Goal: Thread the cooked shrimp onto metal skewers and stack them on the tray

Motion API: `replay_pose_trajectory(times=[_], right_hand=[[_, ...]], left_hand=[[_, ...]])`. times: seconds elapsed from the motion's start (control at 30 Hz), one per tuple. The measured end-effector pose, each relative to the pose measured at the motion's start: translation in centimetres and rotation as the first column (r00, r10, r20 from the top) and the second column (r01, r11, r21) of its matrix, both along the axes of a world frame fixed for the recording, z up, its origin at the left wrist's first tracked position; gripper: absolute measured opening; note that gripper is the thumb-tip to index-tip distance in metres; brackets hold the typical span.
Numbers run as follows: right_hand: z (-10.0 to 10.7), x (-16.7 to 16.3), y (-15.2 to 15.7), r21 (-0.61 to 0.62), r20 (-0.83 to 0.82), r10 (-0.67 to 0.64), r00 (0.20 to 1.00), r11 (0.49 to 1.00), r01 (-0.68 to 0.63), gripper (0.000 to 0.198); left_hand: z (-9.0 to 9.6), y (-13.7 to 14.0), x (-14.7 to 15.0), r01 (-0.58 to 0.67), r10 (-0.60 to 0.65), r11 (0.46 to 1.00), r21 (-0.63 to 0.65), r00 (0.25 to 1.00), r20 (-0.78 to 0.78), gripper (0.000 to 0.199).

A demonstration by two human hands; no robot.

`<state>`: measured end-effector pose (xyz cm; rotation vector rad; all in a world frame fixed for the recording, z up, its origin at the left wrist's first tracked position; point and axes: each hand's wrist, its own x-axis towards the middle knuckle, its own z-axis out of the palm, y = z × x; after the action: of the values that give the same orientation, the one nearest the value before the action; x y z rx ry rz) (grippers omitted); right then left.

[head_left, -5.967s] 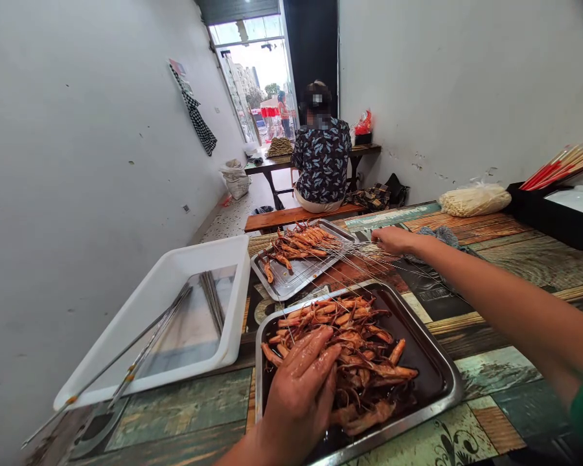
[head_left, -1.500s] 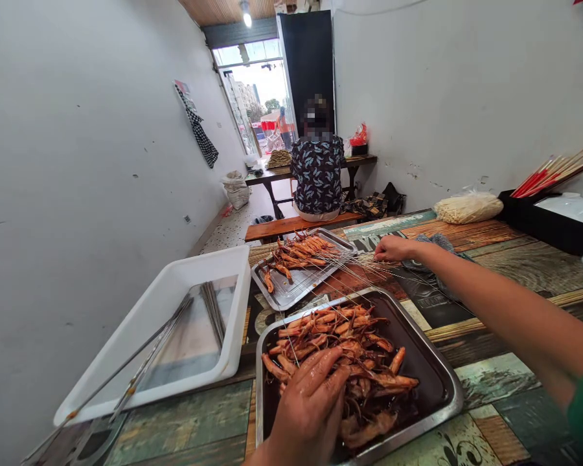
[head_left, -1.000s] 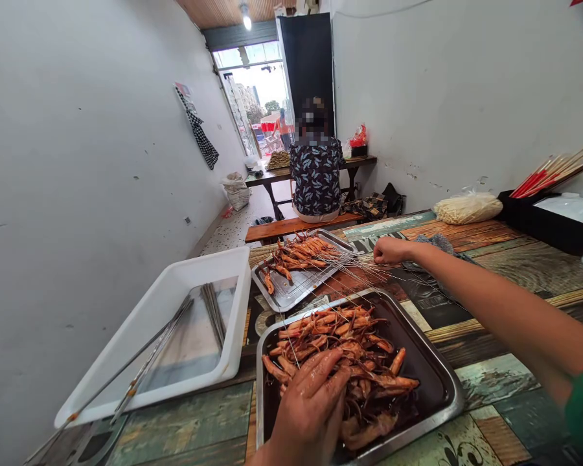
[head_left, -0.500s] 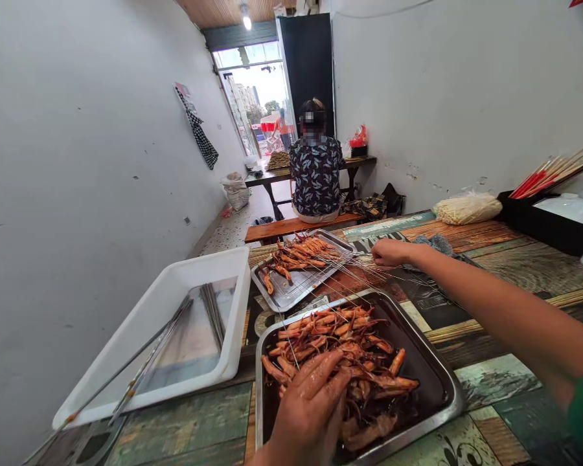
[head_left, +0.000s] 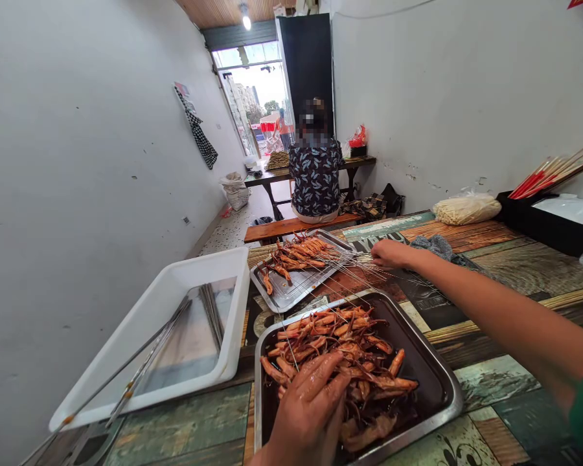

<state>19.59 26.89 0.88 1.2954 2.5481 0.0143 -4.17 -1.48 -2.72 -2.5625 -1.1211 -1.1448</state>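
Note:
My left hand rests low over the near metal tray, its fingers bent and pressed together among reddish-brown meat pieces that look like duck tongues in dark sauce. Its fingertips are partly hidden, so what they hold cannot be made out. Farther off, my right hand is closed at the handle ends of thin metal skewers, apparently gripping one. Those skewers fan out from the far metal tray, where skewered meat pieces lie side by side.
A white plastic tub with bundled metal skewers stands at left. On the right are a grey cloth, bagged wooden sticks and a black box. Beyond the table, a person sits on a bench, back turned.
Almost nothing differs. Both hands keep their places and closed shapes, and the view has shifted only slightly.

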Motion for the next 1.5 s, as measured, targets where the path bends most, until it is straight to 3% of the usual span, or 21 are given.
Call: replay_pose_trajectory(times=[0.37,0.97,1.5], right_hand=[[0.0,0.4,0.3,-0.041,-0.056,-0.058,0.997,0.998,0.056,0.028],[-1.3,1.3,-0.3,0.038,-0.218,0.043,0.975,0.999,-0.036,0.031],[-1.2,0.8,-0.5,-0.013,-0.072,0.058,0.996,0.998,-0.059,0.029]], left_hand=[[-0.5,0.0,-0.2,-0.005,0.005,1.0,-0.002,1.0,-0.016,0.031],[-0.3,0.1,0.1,0.013,-0.013,1.0,0.012,1.0,0.006,0.033],[0.2,0.1,0.2,0.019,-0.019,1.0,0.011,1.0,0.013,0.031]])
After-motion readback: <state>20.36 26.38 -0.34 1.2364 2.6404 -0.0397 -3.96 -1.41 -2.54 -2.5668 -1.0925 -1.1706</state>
